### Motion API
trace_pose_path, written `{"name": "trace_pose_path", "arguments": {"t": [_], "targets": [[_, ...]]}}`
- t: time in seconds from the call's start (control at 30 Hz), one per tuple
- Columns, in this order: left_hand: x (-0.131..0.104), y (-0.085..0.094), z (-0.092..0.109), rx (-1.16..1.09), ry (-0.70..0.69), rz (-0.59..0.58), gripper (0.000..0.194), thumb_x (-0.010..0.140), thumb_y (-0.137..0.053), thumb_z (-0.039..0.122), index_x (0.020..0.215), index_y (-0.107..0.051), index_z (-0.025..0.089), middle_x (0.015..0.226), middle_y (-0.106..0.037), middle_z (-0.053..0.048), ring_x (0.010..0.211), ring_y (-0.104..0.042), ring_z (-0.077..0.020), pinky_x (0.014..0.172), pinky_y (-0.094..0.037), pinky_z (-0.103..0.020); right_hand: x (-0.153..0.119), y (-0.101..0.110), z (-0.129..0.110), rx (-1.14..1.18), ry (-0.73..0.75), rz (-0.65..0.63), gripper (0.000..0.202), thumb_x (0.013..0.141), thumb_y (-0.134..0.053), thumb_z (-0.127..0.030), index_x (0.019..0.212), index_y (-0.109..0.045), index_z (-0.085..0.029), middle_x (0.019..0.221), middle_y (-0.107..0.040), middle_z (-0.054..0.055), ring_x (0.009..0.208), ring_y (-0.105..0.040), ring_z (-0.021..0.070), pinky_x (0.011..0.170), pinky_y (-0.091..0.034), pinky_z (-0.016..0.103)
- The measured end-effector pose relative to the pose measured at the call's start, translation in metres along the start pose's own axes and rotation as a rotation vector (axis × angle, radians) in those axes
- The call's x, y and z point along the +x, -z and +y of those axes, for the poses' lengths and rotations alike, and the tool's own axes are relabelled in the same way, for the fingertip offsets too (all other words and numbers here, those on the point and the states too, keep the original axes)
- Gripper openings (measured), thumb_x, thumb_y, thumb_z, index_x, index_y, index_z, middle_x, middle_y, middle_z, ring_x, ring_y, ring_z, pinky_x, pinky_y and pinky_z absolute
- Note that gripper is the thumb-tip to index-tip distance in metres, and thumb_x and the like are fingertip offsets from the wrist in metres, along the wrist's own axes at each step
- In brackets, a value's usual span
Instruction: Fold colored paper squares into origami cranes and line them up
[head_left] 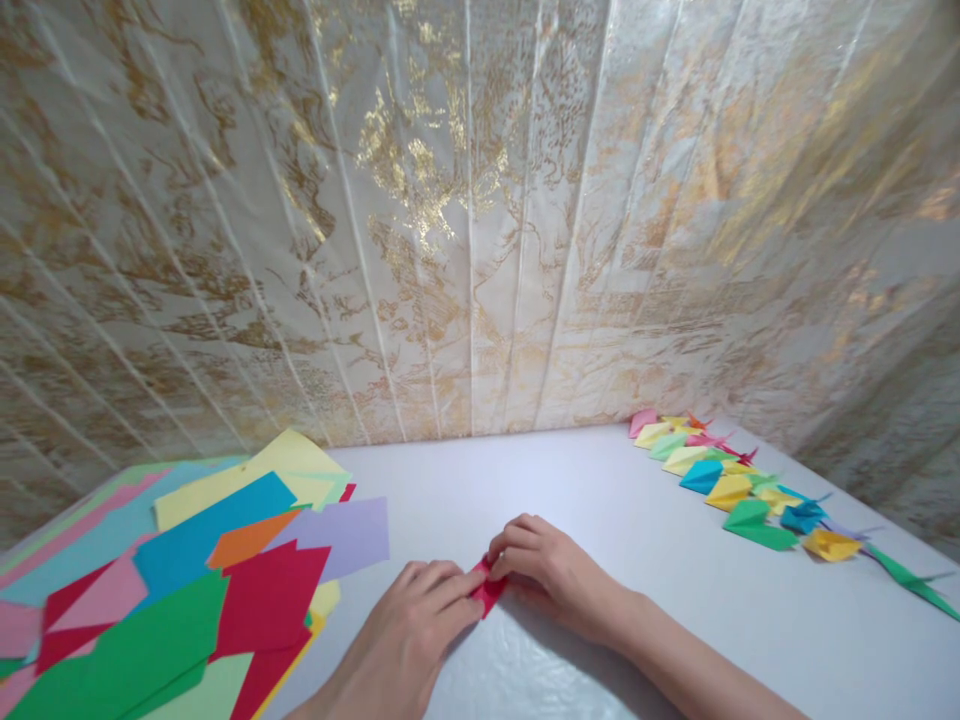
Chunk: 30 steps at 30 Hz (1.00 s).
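Low over the white table, between both hands, is a small folded piece of red paper (pixel 491 594). My left hand (pixel 420 618) grips its left side, thumb and fingers pressed onto it. From the right, my right hand (pixel 553 574) has curled fingers closed on the paper's upper right part. The fingers cover much of the paper, so its full shape is hidden.
Loose coloured paper sheets (pixel 274 600) lie in a spread pile at the left. Folded paper figures (pixel 757 525) in several colours stand in rows along the right. Behind the white table (pixel 465 480) hangs a white and gold patterned curtain (pixel 450 250).
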<state>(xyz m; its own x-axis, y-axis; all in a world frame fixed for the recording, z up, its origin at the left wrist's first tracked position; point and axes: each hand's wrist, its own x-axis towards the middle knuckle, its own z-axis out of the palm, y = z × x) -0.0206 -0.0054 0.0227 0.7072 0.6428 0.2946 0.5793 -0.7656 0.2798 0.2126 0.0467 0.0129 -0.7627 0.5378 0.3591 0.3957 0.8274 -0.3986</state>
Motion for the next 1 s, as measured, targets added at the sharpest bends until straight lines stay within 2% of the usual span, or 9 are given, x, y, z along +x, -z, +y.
{"name": "trace_pose_path", "arguments": {"t": [0.07,0.17,0.3,0.57,0.67,0.83,1.0], "targets": [[-0.003,-0.002,-0.005,0.001,-0.041,0.012,0.049,0.086,-0.048,-0.001,0.127,-0.059,0.024,0.133,-0.066,-0.003,0.115,-0.058,-0.0202,0.095,-0.047,-0.033,-0.001,0.005,0.008,0.085,-0.015,-0.008,0.007,0.095,-0.064,-0.019,0.096,-0.069,-0.023,0.105,-0.070,0.001,0.097,-0.056,0.0183,0.087,-0.044,0.031],[-0.006,-0.006,-0.011,-0.023,-0.082,0.041,0.041,0.090,-0.047,0.002,0.122,-0.060,0.024,0.137,-0.063,-0.004,0.122,-0.056,-0.0202,0.098,-0.046,-0.033,-0.002,0.009,0.012,0.193,-0.044,-0.007,0.004,0.093,-0.068,-0.023,0.093,-0.072,-0.023,0.105,-0.069,0.003,0.101,-0.055,0.0188,0.090,-0.045,0.031],[-0.009,-0.005,-0.012,-0.041,-0.100,-0.005,0.032,0.093,-0.049,0.005,0.115,-0.061,0.026,0.141,-0.060,-0.005,0.129,-0.053,-0.0200,0.101,-0.045,-0.033,0.001,0.007,0.010,0.297,-0.114,0.008,0.003,0.090,-0.072,-0.023,0.088,-0.073,-0.022,0.102,-0.067,0.002,0.101,-0.054,0.0186,0.092,-0.044,0.032],[-0.009,-0.003,-0.013,-0.060,-0.109,0.012,0.031,0.095,-0.046,0.006,0.114,-0.061,0.025,0.136,-0.063,-0.006,0.128,-0.054,-0.0195,0.100,-0.046,-0.033,0.011,-0.002,0.002,0.241,-0.278,0.021,0.012,0.083,-0.077,-0.012,0.080,-0.068,-0.020,0.091,-0.064,0.000,0.092,-0.053,0.0186,0.088,-0.040,0.034],[-0.008,-0.003,-0.013,-0.056,-0.126,0.028,0.028,0.097,-0.046,0.009,0.115,-0.061,0.025,0.133,-0.065,-0.007,0.127,-0.055,-0.0195,0.101,-0.047,-0.033,0.012,-0.004,0.000,0.249,-0.301,0.039,0.016,0.078,-0.078,-0.007,0.077,-0.068,-0.019,0.089,-0.063,-0.001,0.091,-0.053,0.0180,0.087,-0.039,0.033],[-0.008,-0.007,-0.009,-0.073,-0.119,0.132,0.025,0.098,-0.041,0.012,0.107,-0.061,0.023,0.129,-0.066,-0.009,0.122,-0.058,-0.0206,0.096,-0.050,-0.032,0.013,-0.008,-0.002,0.253,-0.330,0.077,0.020,0.074,-0.076,-0.002,0.073,-0.066,-0.019,0.087,-0.063,-0.002,0.089,-0.053,0.0171,0.086,-0.038,0.032],[-0.007,-0.008,-0.007,-0.065,-0.100,0.124,0.029,0.096,-0.041,0.009,0.110,-0.062,0.023,0.127,-0.067,-0.008,0.118,-0.060,-0.0202,0.097,-0.051,-0.032,0.013,-0.009,-0.005,0.231,-0.334,0.089,0.019,0.073,-0.074,-0.001,0.074,-0.066,-0.019,0.086,-0.063,-0.001,0.089,-0.053,0.0175,0.086,-0.038,0.032]]}}
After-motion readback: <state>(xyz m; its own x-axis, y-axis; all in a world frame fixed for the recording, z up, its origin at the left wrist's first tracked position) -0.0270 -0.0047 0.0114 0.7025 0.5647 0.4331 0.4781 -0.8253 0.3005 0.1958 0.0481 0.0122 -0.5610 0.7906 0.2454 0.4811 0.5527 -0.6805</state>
